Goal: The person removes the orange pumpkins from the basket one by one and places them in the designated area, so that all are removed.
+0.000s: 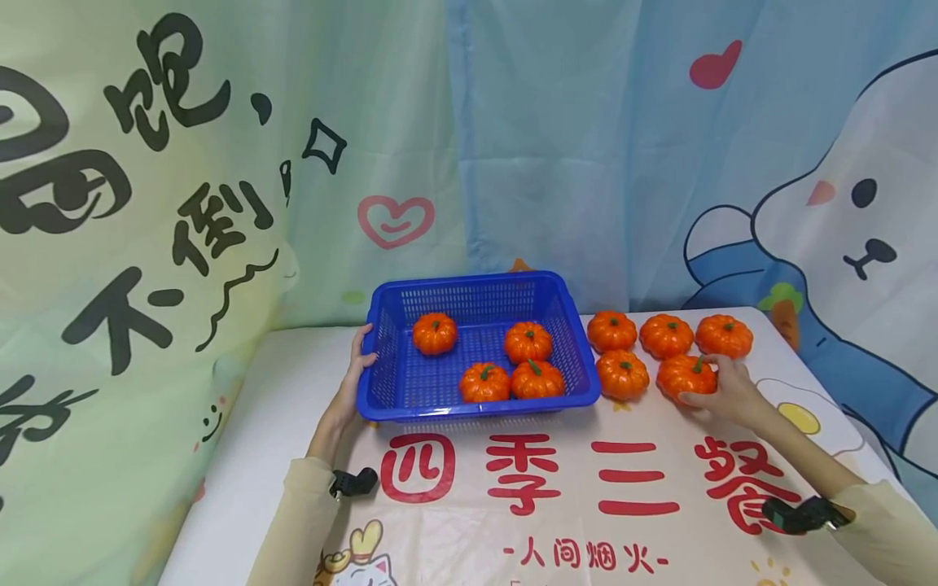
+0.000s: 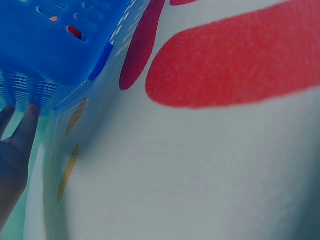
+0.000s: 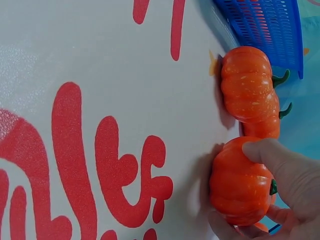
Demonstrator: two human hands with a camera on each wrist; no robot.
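A blue plastic basket (image 1: 432, 411) with slotted walls stands at the back of the table. Inside it lie several small orange pumpkins (image 1: 435, 334) with green stems. My left hand (image 1: 352, 381) rests against the basket's left side, fingertips at the rim; in the left wrist view, straight fingers (image 2: 29, 125) touch the slotted wall. To the right of the basket, my right hand (image 1: 736, 395) grips a pumpkin (image 1: 681, 377) between thumb and fingers. The right wrist view shows that pumpkin (image 3: 240, 185) close over the tabletop, the thumb (image 3: 265, 152) across its side.
Several more pumpkins (image 1: 611, 331) sit in rows right of the basket, one of them (image 1: 622, 375) close beside its right wall. The table (image 1: 572, 456) bears a printed cover with red characters. Behind it hangs a printed curtain (image 1: 542, 187).
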